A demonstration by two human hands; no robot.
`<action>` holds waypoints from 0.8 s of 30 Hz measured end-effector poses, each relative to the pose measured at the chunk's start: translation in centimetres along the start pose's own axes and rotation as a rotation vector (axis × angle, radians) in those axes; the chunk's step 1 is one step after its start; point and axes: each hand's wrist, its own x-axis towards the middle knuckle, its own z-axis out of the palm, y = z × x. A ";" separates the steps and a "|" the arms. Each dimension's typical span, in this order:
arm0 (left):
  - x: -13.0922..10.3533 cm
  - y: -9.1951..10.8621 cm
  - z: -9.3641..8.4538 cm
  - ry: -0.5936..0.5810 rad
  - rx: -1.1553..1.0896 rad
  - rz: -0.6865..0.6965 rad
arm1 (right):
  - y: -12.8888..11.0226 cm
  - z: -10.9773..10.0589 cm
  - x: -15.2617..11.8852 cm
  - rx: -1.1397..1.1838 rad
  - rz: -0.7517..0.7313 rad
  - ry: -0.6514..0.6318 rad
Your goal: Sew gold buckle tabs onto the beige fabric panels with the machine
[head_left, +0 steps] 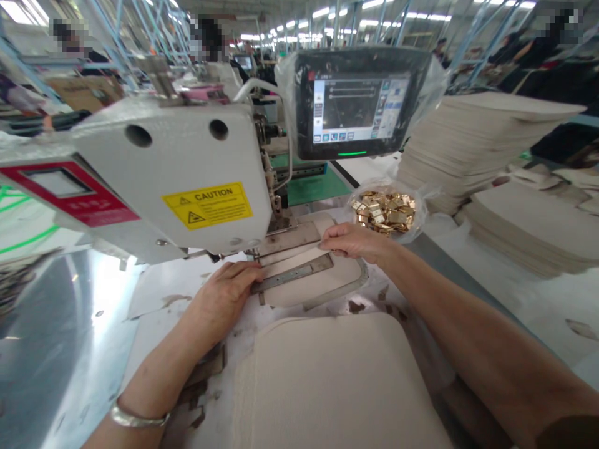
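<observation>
Beige panels (337,380), stacked; right hand (354,242) pinches pale strip (302,257); left hand (230,288), grip unclear, rests opposite, probably keeping it straight.

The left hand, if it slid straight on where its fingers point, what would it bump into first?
Probably the pale strip, just ahead of the left hand. They may already be touching; depth is hard to judge in this one view.
</observation>
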 end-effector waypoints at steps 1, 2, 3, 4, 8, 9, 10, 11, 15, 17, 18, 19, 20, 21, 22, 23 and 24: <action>0.0 0.0 0.0 0.004 0.000 -0.004 | 0.0 0.0 0.0 0.001 0.002 0.002; 0.0 0.0 0.0 0.007 0.003 -0.004 | 0.0 0.0 0.0 0.002 0.004 0.004; -0.1 -0.1 0.1 0.009 0.007 -0.002 | 0.0 0.1 -0.1 0.002 0.006 0.007; -0.1 -0.1 0.1 0.009 0.011 0.002 | 0.0 0.1 -0.1 0.001 0.007 0.010; 0.0 -0.2 0.0 -0.003 0.000 -0.017 | 0.1 0.1 0.0 -0.002 0.003 0.009; 0.0 -0.1 -0.1 0.003 0.002 -0.033 | 0.1 0.1 0.0 -0.002 0.001 0.007; -0.1 0.0 -0.2 0.018 0.013 -0.043 | 0.1 0.1 0.0 -0.001 -0.001 0.006; -0.1 0.3 -0.3 0.040 0.034 -0.047 | 0.1 0.0 0.0 0.001 -0.003 0.006; -0.4 2.1 -0.2 0.084 0.166 0.022 | -0.1 -0.2 -0.1 0.014 -0.011 0.023; -0.4 3.2 0.2 0.054 0.218 0.041 | -0.3 -0.1 -0.1 0.006 -0.016 0.044; -0.3 3.6 0.4 0.040 0.242 0.036 | -0.4 -0.1 -0.1 -0.003 -0.018 0.057; -0.3 3.9 0.7 0.029 0.263 0.023 | -0.5 0.0 -0.1 -0.013 -0.019 0.070; -0.2 4.2 1.0 0.022 0.283 0.008 | -0.6 0.1 -0.1 -0.023 -0.022 0.081; -0.2 4.3 1.2 0.018 0.299 -0.004 | -0.7 0.2 -0.1 -0.032 -0.025 0.092; -0.1 4.3 1.4 0.015 0.311 -0.012 | -0.8 0.3 0.0 -0.038 -0.027 0.099; -0.1 4.3 1.6 0.016 0.320 -0.016 | -0.9 0.4 0.1 -0.042 -0.030 0.103; -0.1 4.3 1.7 0.019 0.327 -0.015 | -1.0 0.4 0.1 -0.044 -0.032 0.104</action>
